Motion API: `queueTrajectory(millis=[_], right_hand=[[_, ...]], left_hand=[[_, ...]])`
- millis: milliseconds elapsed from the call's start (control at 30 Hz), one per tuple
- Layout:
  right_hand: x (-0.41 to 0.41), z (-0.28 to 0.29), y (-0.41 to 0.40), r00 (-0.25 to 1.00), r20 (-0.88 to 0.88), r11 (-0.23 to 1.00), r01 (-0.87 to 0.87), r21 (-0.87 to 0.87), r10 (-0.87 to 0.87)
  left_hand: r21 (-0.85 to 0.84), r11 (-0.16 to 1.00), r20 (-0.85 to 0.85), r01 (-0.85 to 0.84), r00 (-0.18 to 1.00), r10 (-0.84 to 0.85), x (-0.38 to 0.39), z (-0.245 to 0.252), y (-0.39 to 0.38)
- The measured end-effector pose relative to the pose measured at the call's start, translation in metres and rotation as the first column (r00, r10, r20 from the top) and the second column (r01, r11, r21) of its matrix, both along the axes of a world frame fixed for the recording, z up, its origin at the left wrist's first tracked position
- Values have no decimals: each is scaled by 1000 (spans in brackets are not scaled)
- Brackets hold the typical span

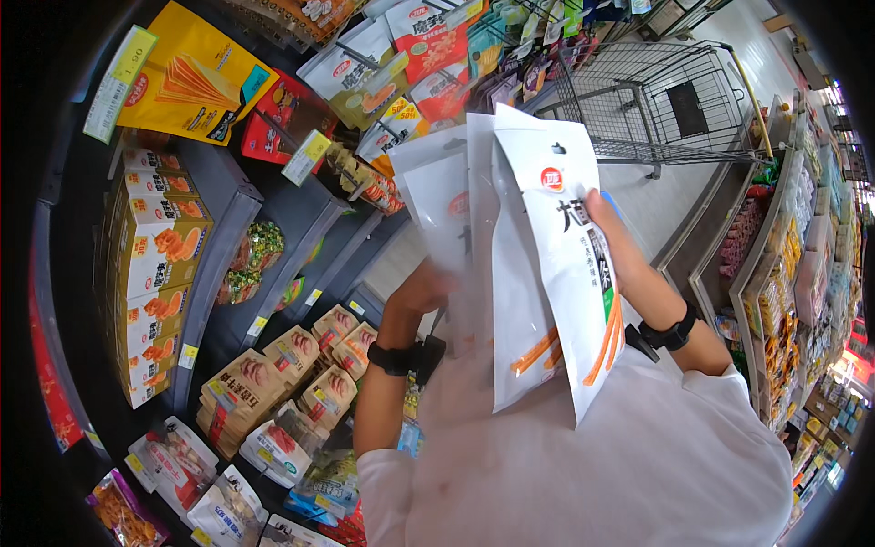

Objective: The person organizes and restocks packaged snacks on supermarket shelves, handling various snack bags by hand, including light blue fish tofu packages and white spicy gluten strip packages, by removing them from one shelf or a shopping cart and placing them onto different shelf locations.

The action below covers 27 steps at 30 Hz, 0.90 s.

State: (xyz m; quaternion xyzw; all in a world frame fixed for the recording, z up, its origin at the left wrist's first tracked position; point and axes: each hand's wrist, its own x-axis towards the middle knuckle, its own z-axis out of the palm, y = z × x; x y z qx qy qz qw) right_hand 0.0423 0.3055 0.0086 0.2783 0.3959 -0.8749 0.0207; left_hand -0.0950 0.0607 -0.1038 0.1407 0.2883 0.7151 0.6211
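Several white snack packets with pictures of orange strips are fanned out in front of my chest. The foremost white snack packet (557, 205) has a hang hole and a round red logo, and my right hand (610, 232) grips its right edge, thumb on the front. Behind it, more packets overlap; the leftmost packet (437, 198) is blurred. At that packet's lower left edge is my left hand (427, 287), blurred and closed around the edge, its fingers partly hidden. Both wrists wear black straps.
Snack pouches hang on hooks at the upper left, among them a yellow pouch (198, 75). Snack boxes (154, 273) and brown paper-look bags (249, 390) fill the left shelves. A wire shopping cart (656, 102) stands in the aisle ahead. Stocked shelves (772, 287) line the right.
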Motion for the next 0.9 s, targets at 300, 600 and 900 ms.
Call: queueTrajectory(millis=[300, 600, 900], right_hand=[[26, -12, 23, 982, -106, 988, -151, 43, 155], [21, -29, 14, 991, -130, 989, -27, -147, 7], [43, -58, 19, 999, -36, 988, -11, -152, 6]], left_hand=[[-165, 985, 15, -46, 999, 49, 5, 23, -5], [-299, 891, -513, -343, 845, 153, 23, 100, 25], [-408, 796, -643, -447, 760, 98, 35, 108, 46]])
